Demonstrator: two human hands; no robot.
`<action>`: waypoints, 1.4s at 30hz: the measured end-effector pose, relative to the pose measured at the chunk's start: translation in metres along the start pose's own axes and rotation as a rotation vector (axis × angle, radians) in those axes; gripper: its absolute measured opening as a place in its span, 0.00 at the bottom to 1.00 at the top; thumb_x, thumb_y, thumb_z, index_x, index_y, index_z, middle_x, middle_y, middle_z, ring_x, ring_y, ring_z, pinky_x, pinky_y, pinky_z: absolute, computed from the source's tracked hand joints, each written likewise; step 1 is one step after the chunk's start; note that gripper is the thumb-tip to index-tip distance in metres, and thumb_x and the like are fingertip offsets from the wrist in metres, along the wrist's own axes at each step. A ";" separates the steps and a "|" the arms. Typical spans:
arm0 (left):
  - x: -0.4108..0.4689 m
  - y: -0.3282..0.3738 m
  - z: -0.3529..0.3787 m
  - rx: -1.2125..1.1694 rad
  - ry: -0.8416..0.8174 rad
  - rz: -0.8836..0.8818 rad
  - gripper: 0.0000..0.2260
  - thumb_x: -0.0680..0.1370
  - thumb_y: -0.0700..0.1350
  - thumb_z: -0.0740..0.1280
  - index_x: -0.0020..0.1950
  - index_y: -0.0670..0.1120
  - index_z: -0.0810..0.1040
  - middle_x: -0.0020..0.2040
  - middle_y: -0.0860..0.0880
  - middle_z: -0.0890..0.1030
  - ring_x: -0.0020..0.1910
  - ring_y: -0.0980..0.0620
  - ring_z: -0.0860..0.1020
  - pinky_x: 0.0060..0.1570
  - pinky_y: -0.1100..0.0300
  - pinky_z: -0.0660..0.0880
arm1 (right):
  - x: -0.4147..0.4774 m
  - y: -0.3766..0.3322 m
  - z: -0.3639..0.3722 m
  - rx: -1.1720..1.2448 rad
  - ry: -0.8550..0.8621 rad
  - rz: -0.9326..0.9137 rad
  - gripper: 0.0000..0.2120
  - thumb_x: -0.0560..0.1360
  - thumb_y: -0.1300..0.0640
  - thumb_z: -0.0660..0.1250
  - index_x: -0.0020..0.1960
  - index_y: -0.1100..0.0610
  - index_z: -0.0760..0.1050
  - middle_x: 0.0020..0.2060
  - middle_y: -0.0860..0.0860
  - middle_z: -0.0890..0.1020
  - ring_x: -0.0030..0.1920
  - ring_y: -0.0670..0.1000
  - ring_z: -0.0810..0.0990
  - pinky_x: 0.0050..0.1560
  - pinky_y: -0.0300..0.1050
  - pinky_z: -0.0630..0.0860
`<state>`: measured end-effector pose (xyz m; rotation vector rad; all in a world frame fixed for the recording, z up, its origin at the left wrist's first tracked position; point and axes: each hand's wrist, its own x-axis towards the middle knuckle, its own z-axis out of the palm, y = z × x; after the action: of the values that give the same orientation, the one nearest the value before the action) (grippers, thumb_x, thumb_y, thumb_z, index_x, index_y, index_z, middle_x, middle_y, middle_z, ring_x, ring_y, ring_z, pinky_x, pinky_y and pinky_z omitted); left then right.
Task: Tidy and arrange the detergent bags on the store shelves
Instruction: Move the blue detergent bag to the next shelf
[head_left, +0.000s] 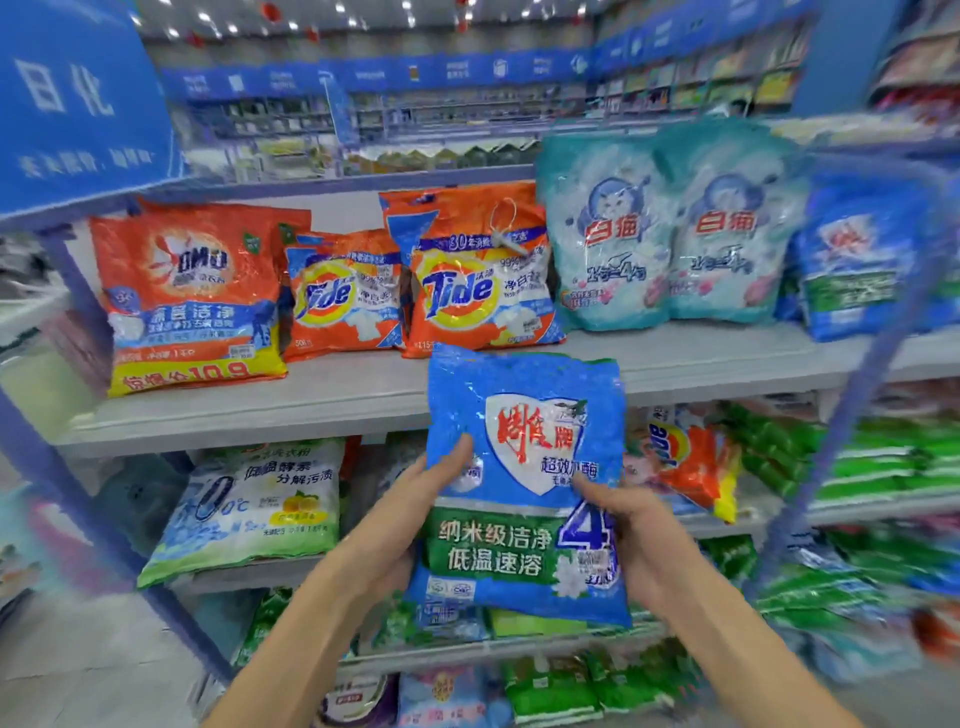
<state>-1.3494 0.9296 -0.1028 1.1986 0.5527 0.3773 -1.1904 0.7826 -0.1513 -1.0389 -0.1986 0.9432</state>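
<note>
I hold a blue detergent bag (524, 457) with a white shield logo and a green band upright in front of the shelves, just below the top shelf's front edge. My left hand (415, 499) grips its left edge with the thumb across the front. My right hand (623, 525) grips its right edge, thumb also on the front. On the top shelf (311, 405) stand an orange OMO bag (192, 296), two orange Tide bags (478, 275), two teal cat-logo bags (670, 228) and a matching blue bag (852, 260) at the right.
The shelf below carries a white-and-green bag (249, 509) at the left, an orange bag (685, 462) and green bags (883, 457) at the right. Lower shelves hold more green and blue bags. Blue uprights (852, 395) frame the rack. A blue sign (78, 98) hangs top left.
</note>
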 end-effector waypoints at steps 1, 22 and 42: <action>0.001 0.010 0.016 0.000 -0.010 0.016 0.15 0.77 0.52 0.68 0.60 0.47 0.81 0.47 0.47 0.88 0.41 0.50 0.87 0.37 0.56 0.83 | -0.009 -0.016 -0.004 -0.010 0.010 -0.042 0.26 0.66 0.63 0.73 0.64 0.61 0.79 0.50 0.57 0.87 0.41 0.56 0.87 0.45 0.55 0.86; 0.074 0.004 0.436 -0.170 -0.136 0.080 0.18 0.77 0.53 0.71 0.65 0.46 0.83 0.56 0.41 0.86 0.55 0.37 0.84 0.58 0.35 0.79 | -0.134 -0.302 -0.279 -0.217 0.263 -0.509 0.19 0.69 0.43 0.73 0.56 0.50 0.83 0.51 0.50 0.88 0.51 0.55 0.87 0.56 0.55 0.81; 0.269 -0.009 0.620 -0.164 -0.029 0.224 0.23 0.70 0.59 0.77 0.61 0.52 0.85 0.59 0.51 0.86 0.61 0.45 0.83 0.67 0.42 0.74 | -0.003 -0.467 -0.437 -0.275 0.282 -0.591 0.14 0.79 0.49 0.70 0.63 0.51 0.81 0.53 0.47 0.88 0.54 0.51 0.87 0.56 0.50 0.83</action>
<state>-0.7678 0.5997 -0.0064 1.1079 0.3549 0.5839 -0.6843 0.4192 -0.0057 -1.2575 -0.3816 0.2336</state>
